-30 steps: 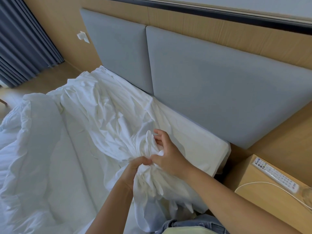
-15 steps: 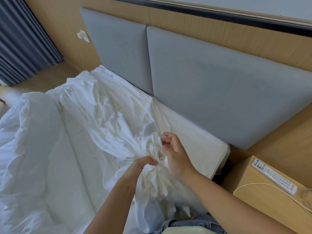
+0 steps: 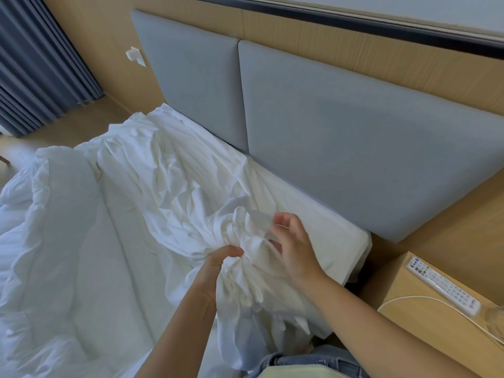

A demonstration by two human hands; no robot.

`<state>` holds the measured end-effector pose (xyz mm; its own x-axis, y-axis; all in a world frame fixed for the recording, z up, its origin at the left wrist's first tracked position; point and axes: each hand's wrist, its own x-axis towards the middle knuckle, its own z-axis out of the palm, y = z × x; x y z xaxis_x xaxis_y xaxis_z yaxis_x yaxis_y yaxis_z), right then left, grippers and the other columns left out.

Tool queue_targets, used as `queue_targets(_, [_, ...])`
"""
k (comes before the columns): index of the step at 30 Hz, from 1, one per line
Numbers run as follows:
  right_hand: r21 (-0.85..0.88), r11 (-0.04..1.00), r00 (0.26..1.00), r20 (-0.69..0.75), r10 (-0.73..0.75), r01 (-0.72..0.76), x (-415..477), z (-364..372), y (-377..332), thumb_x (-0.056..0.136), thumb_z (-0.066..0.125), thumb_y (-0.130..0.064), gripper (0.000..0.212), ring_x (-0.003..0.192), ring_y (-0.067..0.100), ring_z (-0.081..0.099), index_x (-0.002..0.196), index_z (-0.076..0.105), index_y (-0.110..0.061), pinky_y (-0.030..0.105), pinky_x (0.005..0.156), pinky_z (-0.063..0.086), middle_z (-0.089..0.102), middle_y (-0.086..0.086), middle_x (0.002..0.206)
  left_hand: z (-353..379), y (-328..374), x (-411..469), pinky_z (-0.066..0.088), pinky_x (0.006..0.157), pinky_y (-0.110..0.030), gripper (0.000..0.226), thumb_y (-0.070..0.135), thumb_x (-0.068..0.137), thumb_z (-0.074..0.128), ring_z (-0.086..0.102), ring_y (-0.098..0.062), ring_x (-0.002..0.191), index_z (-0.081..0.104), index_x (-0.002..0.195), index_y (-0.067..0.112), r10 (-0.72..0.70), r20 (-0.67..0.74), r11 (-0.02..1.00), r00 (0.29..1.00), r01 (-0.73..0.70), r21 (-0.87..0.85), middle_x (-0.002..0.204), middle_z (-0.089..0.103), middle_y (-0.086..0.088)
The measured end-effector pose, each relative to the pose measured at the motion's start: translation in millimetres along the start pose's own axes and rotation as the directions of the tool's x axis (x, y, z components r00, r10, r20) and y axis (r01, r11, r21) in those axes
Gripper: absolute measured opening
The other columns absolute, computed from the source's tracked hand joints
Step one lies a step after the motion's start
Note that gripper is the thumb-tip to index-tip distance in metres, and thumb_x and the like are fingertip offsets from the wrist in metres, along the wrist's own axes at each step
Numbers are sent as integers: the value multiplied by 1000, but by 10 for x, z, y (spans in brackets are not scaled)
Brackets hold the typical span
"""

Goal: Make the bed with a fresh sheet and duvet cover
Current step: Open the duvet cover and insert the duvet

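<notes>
Gripping a gathered bunch of the white sheet, the left hand has its fingers curled tight round the folds, thumb on top, low in front of the grey headboard. The right hand sits just beside it, nearer the headboard. Its fingers are half-curled and slightly spread over the top of the same bunch. That hand is blurred, so I cannot tell whether it pinches the cloth or only touches it.

From the hands, the sheet trails in crumpled ridges along the foot of the headboard toward its far end, and its loose end hangs down near the person's jeans. The bare corner of the mattress shows below the nearer of the headboard's 2 padded panels. A white duvet lies heaped well away from the headboard, at the left.

Beyond the headboard's near end stands a wooden bedside table with a white remote lying on it. Past the far end, a white wall switch sits on the wooden wall, and dark blue curtains hang further off.
</notes>
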<state>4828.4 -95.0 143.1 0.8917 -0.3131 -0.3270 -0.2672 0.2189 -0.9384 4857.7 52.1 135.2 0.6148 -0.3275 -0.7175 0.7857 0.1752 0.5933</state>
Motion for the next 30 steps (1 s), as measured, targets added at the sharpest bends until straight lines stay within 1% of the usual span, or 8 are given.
queue_targets(2, [-115,991,994,-93,62,-73,-7,-102,49,91,54,-14,12,83,12,54,101,56,-7,15,67,45,57,-1,93,-15,20,-14,46,52,-28,18,10,66,59,58,-21,46,64,49,10,34,-9,999,999,-34,-24,51,56,-8])
queue_targets(6, [-243,943,934,218,283,-229,-60,-125,141,91,57,-22,19,72,17,51,78,58,-8,27,67,41,56,4,72,15,10,27,45,53,-27,28,5,84,49,54,-20,47,58,57,6,14,-35,1000,999,-13,23,51,53,-7])
queue_targets(10, [-140,961,870,411,274,-237,-95,-123,90,88,64,-34,23,92,15,67,101,69,-16,31,88,51,71,0,98,50,-41,88,48,51,-26,19,15,88,56,55,-19,54,59,72,7,-42,-74,995,996,48,89,63,54,-7])
queue_targets(17, [-356,934,982,184,47,22,-174,-12,45,83,69,-19,20,76,18,63,90,64,0,31,73,53,68,10,83,97,-121,54,49,48,-25,26,11,94,47,61,-12,45,58,71,10,78,-32,993,996,-75,93,48,62,1])
queue_targets(21, [168,968,973,168,156,-185,-132,-127,-89,90,54,-8,12,74,15,62,82,63,-9,27,68,48,66,3,78,63,-47,-4,45,46,-24,30,9,87,47,54,-18,39,55,58,7,45,-85,998,995,-40,52,43,51,-5])
queue_targets(24, [578,743,941,232,248,-338,-56,-366,-126,83,53,-8,12,73,19,64,73,52,-14,29,62,54,65,5,77,-4,-8,-14,48,58,-32,15,11,82,54,62,-24,49,64,76,2,61,-71,997,996,-57,50,56,62,-12])
queue_targets(27, [559,741,925,289,246,-371,-19,-452,-48,75,58,-13,8,84,22,64,79,51,-15,33,69,54,64,8,90,-4,-69,31,49,57,-33,12,9,78,60,65,-26,57,65,85,0,56,-69,989,996,-45,139,66,66,-13])
queue_targets(30, [172,916,896,334,292,-362,-23,-405,34,85,55,-8,7,92,27,58,91,54,-10,37,81,46,62,21,103,79,-155,70,53,67,-37,36,15,62,74,69,-30,72,69,94,-2,39,-79,988,996,-26,151,88,70,-19])
